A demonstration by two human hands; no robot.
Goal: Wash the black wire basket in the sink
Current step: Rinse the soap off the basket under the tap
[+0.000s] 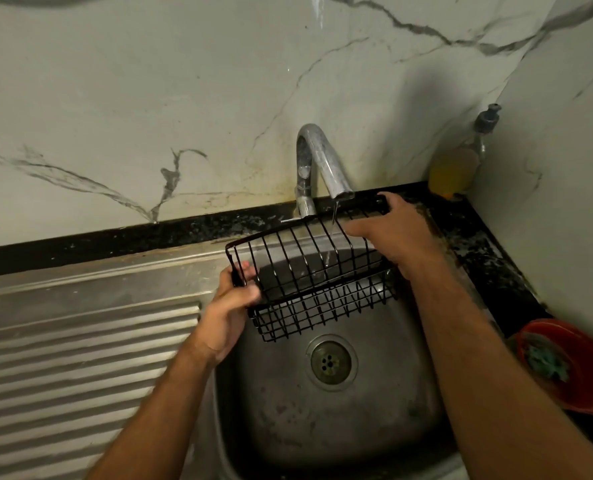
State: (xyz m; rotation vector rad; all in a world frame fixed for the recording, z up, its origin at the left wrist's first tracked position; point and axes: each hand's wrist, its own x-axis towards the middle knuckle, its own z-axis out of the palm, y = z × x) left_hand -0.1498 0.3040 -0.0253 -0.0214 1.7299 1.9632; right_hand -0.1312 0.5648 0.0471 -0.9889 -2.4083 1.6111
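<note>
- Black wire basket [308, 271] is held above the stainless sink [374, 410], tilted, directly under the tap spout [340, 188] — judged so that the thin stream of water [333, 220] passes through its bars and falls toward the drain [330, 362].
- Left hand [232, 306] grips the basket's left end, fingers and thumb curled round the wire; this steadies the tilt.
- Right hand [395, 233] holds the far right corner, thumb hooked over the top rim, fingers lying across the bars — possibly rubbing them, though that cannot be confirmed.
- Soap dispenser [461, 168] stands in the back corner; a red bowl [572, 368] sits on the dark counter, right of the sink.
- Judgement: rinsing under way.
</note>
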